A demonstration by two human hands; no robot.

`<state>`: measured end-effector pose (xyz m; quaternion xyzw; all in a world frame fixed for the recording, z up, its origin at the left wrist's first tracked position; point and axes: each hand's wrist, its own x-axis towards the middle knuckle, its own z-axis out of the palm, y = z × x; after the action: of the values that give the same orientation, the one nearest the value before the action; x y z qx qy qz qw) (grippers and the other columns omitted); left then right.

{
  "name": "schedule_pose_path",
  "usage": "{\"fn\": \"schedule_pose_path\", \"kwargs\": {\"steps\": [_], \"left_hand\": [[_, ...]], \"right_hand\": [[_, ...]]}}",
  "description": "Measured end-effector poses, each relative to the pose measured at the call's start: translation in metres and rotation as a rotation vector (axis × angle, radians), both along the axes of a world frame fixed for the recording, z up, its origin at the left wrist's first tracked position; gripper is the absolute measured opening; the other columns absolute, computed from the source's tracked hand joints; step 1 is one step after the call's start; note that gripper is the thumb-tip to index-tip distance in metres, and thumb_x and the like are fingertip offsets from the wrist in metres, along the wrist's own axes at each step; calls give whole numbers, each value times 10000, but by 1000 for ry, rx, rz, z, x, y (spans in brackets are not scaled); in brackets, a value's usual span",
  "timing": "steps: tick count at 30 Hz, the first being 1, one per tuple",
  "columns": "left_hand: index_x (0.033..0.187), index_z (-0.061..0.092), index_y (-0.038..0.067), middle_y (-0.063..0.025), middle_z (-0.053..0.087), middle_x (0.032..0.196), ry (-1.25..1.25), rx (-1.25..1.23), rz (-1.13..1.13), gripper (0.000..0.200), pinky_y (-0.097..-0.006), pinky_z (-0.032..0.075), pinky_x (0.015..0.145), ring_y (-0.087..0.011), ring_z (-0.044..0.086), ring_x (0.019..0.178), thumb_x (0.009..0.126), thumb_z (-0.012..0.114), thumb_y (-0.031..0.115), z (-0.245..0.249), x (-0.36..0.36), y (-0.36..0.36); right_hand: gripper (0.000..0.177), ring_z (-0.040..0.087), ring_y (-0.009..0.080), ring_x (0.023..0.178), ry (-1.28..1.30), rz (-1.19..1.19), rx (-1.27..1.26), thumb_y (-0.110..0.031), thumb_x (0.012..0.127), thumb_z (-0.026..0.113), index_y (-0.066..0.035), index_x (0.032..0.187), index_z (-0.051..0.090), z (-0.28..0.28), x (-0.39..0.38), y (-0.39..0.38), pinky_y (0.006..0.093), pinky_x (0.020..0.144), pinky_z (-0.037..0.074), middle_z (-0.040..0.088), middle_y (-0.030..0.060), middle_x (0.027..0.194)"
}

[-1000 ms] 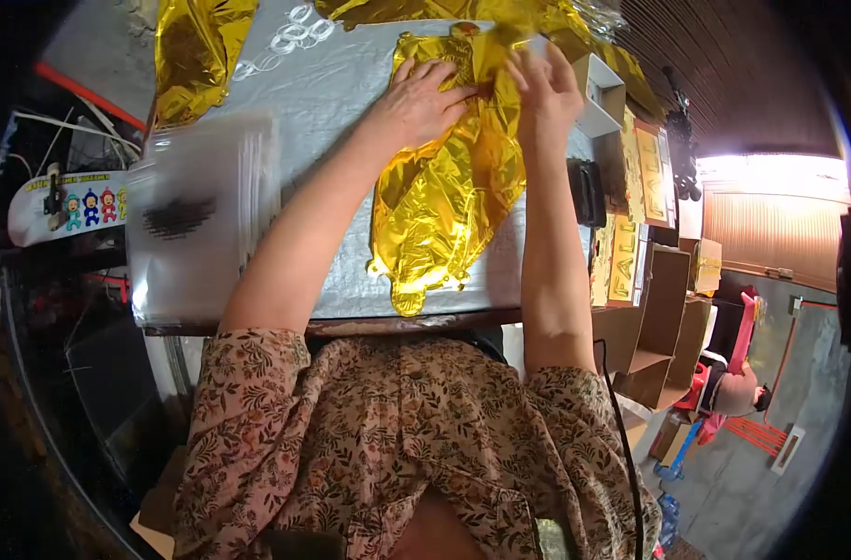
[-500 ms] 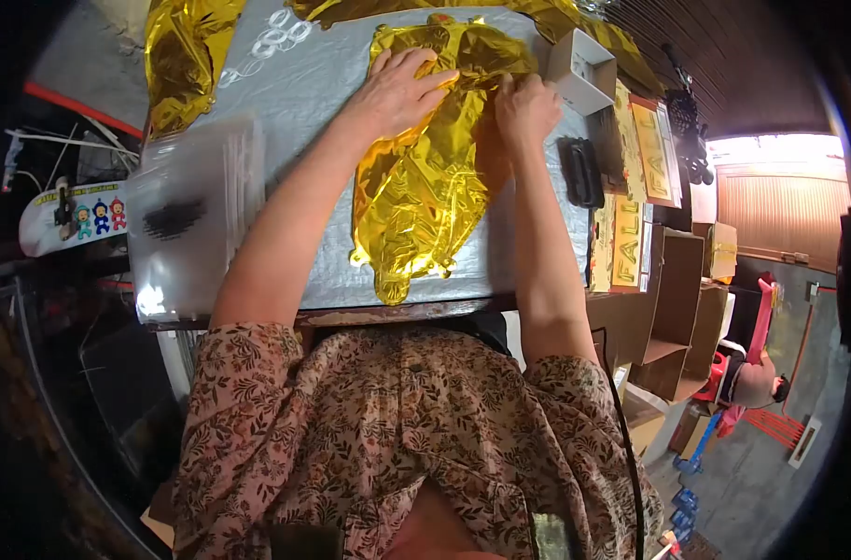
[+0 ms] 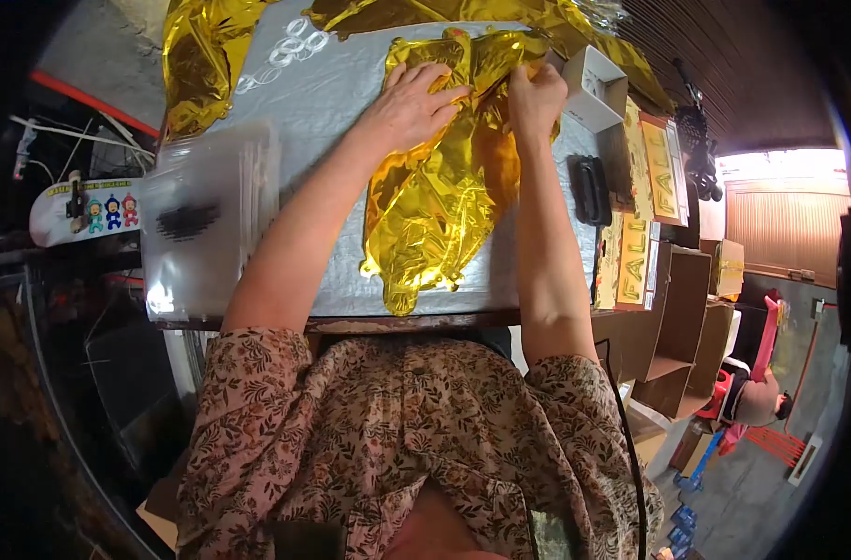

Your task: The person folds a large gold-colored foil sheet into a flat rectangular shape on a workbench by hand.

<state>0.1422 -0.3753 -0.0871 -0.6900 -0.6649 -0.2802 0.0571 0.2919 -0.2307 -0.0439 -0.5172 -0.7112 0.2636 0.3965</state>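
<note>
A flat, crinkled gold foil balloon lies on the grey-covered table, its narrow lower end near the front edge. My left hand rests on the upper left of the foil with fingers spread. At the upper right, my right hand has its fingers closed in a pinch on the foil's edge. Some of that edge is hidden behind the fingers. Just right of my right hand stands a small open white box, its contents too small to name.
More gold foil lies at the back left and along the far edge. White rings are nearby. Clear plastic bags lie at the left, a black case and "FALL" boxes at the right. Another person is far right.
My right hand has moved slightly away from me, drawing up the foil's right edge so more gold shows beneath it. My left hand stays on the foil. The whole view has shifted slightly.
</note>
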Motion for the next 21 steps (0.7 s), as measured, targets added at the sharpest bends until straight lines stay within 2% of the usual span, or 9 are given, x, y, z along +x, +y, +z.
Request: {"fn": "schedule_pose_path", "kwargs": {"steps": [2, 3, 5, 6, 9, 10, 12, 17, 21], "left_hand": [[1362, 668, 239, -141, 521, 1439, 5, -9, -1, 380, -507, 297, 1176, -318, 456, 1371, 1031, 532, 366, -2, -3, 3], [1352, 676, 237, -140, 524, 1430, 12, -16, -6, 393, -525, 286, 1179, -320, 453, 1368, 1024, 528, 395, -5, -3, 2], [1329, 687, 222, -138, 539, 1398, 14, -30, 3, 386, -522, 291, 1173, -321, 468, 1341, 1021, 531, 395, -2, -2, 1], [1306, 698, 207, -137, 554, 1366, 16, -43, 10, 381, -519, 295, 1167, -323, 484, 1315, 1018, 534, 395, 0, -1, 0], [1296, 703, 200, -141, 577, 1309, 19, -17, 24, 380, -507, 309, 1152, -321, 500, 1284, 1016, 536, 395, -3, -1, 0], [1296, 703, 200, -141, 577, 1309, 18, -15, 27, 380, -507, 309, 1152, -321, 500, 1284, 1016, 536, 395, -3, -2, 1], [1271, 712, 191, -147, 587, 1298, 30, 57, 15, 371, -500, 321, 1135, -315, 509, 1277, 1015, 539, 395, -3, -1, 0], [1287, 707, 186, -148, 586, 1302, 32, 16, 19, 373, -490, 329, 1133, -319, 507, 1274, 1022, 541, 390, -2, 0, 0], [1253, 728, 206, -130, 606, 1238, 12, -16, 9, 353, -497, 328, 1117, -299, 525, 1238, 1010, 556, 396, -1, -2, 0]], "right_hand": [[269, 731, 326, 960, 558, 400, -162, -149, 977, 606, 75, 1100, 689, 0, -5, -3, 415, 889, 572, 742, 212, 1049], [269, 731, 326, 960, 556, 396, -170, -149, 977, 606, 75, 1100, 689, -1, -3, -6, 415, 889, 572, 742, 212, 1049], [292, 711, 310, 1081, 1194, 630, -674, -103, 1040, 518, 82, 1229, 643, 19, -6, -17, 373, 940, 557, 717, 201, 1151], [292, 711, 310, 1081, 1189, 633, -676, -103, 1040, 518, 82, 1229, 643, 13, -3, -16, 373, 940, 557, 717, 201, 1151], [408, 642, 288, 1251, 338, 426, -297, 11, 963, 467, 70, 1342, 604, 3, 21, -16, 363, 1046, 508, 692, 209, 1281], [408, 642, 288, 1251, 336, 429, -296, 11, 963, 467, 70, 1342, 604, -3, 23, -14, 363, 1046, 508, 692, 209, 1281], [470, 678, 369, 1156, -86, 510, 237, 79, 875, 480, 19, 1304, 661, -26, 31, -14, 439, 974, 544, 682, 251, 1272], [521, 503, 333, 1367, -313, 549, 375, 0, 880, 550, -187, 1348, 681, -26, 25, -32, 471, 1165, 319, 569, 103, 1487], [508, 482, 339, 1388, -419, 524, 421, -15, 897, 546, -214, 1341, 691, -32, 21, -32, 478, 1172, 299, 542, 101, 1516]]}}
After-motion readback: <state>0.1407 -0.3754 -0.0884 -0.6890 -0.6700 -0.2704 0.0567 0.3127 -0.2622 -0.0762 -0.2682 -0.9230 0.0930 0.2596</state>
